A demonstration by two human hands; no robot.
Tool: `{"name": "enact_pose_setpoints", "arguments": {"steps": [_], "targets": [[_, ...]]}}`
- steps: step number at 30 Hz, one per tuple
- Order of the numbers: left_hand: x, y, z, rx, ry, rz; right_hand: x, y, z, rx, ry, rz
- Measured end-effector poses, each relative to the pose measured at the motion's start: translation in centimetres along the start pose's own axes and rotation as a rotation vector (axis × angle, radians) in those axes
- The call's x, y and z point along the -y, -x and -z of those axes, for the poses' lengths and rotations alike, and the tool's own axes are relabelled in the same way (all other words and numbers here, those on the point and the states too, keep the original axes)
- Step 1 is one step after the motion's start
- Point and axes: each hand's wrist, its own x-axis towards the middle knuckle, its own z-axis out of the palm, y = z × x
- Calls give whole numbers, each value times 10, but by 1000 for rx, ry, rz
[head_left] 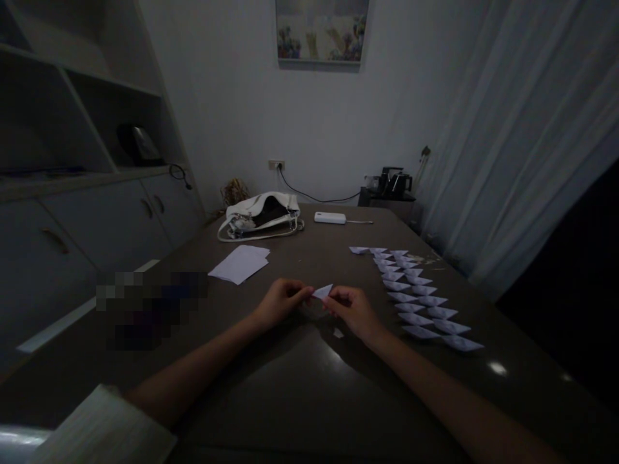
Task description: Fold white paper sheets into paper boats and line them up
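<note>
A person's two bare hands meet over the middle of a dark, glossy bench point(280, 386) in a dim room. Between them is a small folded piece of white paper point(322, 292) with a pointed tip. The left hand point(283, 301) pinches its left end between thumb and fingers; the right hand point(355, 312) grips its right end the same way. The paper is near the centre of the bench, well in from every edge.

Bare surface stretches from the hands toward the wearer and lies between the forearms. On the right, two uneven rows of white paper boats point(403, 297) run from the far part of the bench toward the viewer, the nearest ones just beside the right forearm, with a strip of bench between them and the right edge. To the left of the hands, a loose pile of white sheets point(240, 263) lies flat. A pixelated patch point(155, 309) hides whatever is near the left edge.

Toward the far edge, a white bag point(249, 209) sags with its mouth open; its inside is too dark to read. A white device point(330, 218) with a short cable lies beside it. On the left, a shelf unit point(97, 219) holds a kettle point(142, 145).
</note>
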Motion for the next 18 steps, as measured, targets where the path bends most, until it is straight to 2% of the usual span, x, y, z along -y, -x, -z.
{"name": "enact_pose_setpoints", "arguments": {"steps": [5,10,13,18], "targets": [[-8,2,1,-11,-149,-68,0,0,0,0,6,-9],[-7,3,1,-27,-224,-134,-1,-1,-1,2,-5,-12],[-7,3,1,-39,-230,-162,0,-1,0,5,-5,4],[-7,3,3,25,-170,-147,3,0,1,57,-10,-16]]}}
